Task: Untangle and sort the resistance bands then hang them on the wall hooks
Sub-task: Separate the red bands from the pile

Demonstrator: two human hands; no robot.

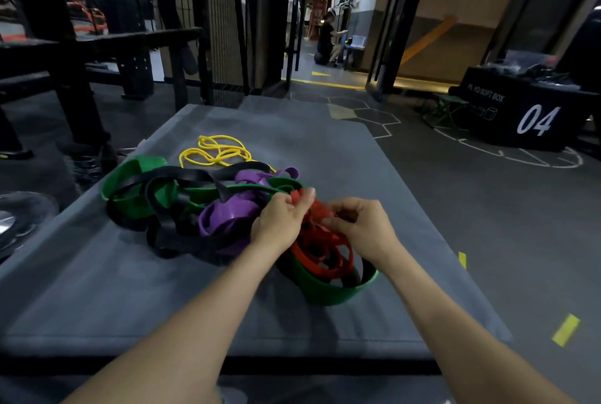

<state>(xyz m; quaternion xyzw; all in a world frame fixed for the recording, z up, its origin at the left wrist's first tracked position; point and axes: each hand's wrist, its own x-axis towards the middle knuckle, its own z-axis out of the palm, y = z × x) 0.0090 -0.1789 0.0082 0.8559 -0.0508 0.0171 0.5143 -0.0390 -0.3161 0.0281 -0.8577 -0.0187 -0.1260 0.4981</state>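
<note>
— Now, the hands?
— Left hand (282, 220) and right hand (359, 224), each grip pinching the flat red band (320, 252), coiled atop the tangled rubbery pile (182, 205) on a grey mat (162, 299).

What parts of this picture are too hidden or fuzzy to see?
- Head view: the left hand and right hand cover part of the red band, so its knot is hidden.
- How many black bands and green bands there are: they overlap in the tangle.
- Wall hooks: none can be made out.
- The plate is cut off by the left edge.
</note>
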